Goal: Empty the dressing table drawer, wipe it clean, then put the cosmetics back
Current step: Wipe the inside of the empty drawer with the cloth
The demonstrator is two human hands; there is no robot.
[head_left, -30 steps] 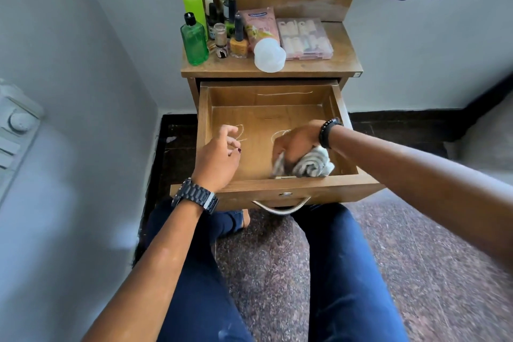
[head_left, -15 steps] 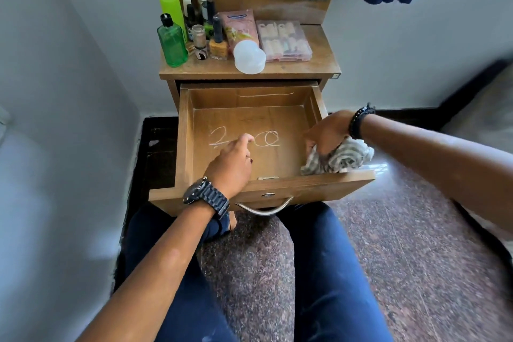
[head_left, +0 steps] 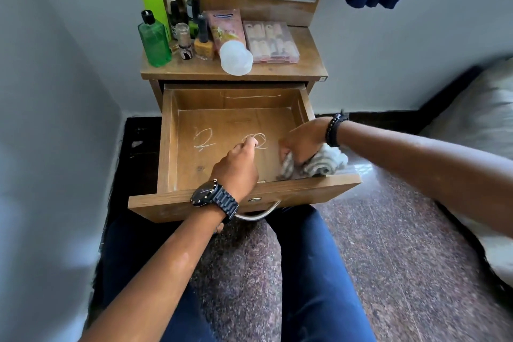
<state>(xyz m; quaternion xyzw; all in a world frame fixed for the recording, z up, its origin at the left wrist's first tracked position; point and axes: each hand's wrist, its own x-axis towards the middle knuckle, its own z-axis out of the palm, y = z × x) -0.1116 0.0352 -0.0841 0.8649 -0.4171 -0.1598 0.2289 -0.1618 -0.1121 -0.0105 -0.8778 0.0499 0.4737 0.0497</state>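
Wooden drawer [head_left: 166,147] pulled out, chalky scrawls on floor. Right hand [head_left: 301,143] grips bunched striped cloth [head_left: 319,165] at near right corner. Left hand [head_left: 236,166] curled, fingertips touching floor, holding nothing visible. Glossy bottles [head_left: 154,39] on tabletop behind.

Soft daylight from upper right; wide-angle edge bending, slight motion blur.

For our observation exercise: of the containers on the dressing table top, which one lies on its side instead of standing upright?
The pink lotion tube with the large white cap: it lies flat, cap toward the drawer, while the green bottles and nail polish bottles beside it stand upright.
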